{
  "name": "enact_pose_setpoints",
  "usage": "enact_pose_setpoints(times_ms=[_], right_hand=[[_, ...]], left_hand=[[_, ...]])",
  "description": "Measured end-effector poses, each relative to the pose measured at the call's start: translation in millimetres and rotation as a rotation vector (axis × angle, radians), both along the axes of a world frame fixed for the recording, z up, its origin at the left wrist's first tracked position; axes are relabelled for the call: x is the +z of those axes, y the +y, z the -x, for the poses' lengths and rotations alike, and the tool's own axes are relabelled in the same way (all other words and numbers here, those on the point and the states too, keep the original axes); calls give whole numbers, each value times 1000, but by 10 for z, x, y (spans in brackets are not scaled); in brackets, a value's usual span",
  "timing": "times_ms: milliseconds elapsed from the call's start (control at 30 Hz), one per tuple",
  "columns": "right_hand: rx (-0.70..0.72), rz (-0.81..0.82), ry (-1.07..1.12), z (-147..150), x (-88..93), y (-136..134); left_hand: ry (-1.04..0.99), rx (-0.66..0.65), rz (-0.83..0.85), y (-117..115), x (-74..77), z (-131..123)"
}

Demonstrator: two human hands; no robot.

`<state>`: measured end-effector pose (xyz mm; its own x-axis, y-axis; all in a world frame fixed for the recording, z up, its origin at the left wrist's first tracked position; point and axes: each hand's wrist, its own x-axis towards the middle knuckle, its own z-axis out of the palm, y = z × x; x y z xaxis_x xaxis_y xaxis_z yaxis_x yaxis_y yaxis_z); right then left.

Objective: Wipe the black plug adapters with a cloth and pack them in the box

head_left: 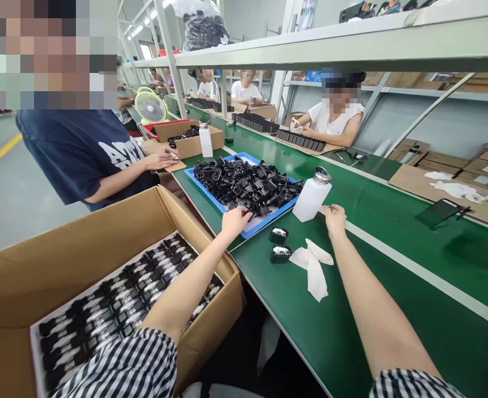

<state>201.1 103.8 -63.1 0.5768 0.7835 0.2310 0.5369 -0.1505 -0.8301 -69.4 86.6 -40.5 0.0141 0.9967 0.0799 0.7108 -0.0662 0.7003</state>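
Observation:
My left hand (236, 221) reaches to the near edge of a blue tray (269, 223) heaped with small black plastic parts (244, 185). Its fingers are bent onto one of those parts at the edge of the heap. My right hand (336, 221) is closed in a pinch over the table, just right of a white bottle with a metal top (311, 198); what it pinches is too small to make out. Between my arms lie two black housings, one (279, 235) behind the other (281, 254), both with white insides, beside a crumpled white cloth (317, 279).
An open cardboard box (82, 235) with rows of black-and-white pieces stands at my left. A co-worker (98, 160) sits beyond it, near a second bottle (206, 141). A shelf (343, 41) runs overhead. Another person (335, 119) works across the green table (393, 293).

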Motion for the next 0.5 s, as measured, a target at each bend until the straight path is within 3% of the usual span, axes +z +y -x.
enact_pose_setpoints(times_ms=[167,267,333,500], right_hand=[[92,244,-154,-166,208,-512],[68,211,-274,-41,375,-718],[106,131,-330,148,493,-821],[579,37,-171,677,642,-939]], left_hand=[[-321,-151,90,-90,92,39],[-607,-286,156,-192,187,-54],[-637,-348,127,-253,253,-155],[-427,-464,-117,-296,281,-395]])
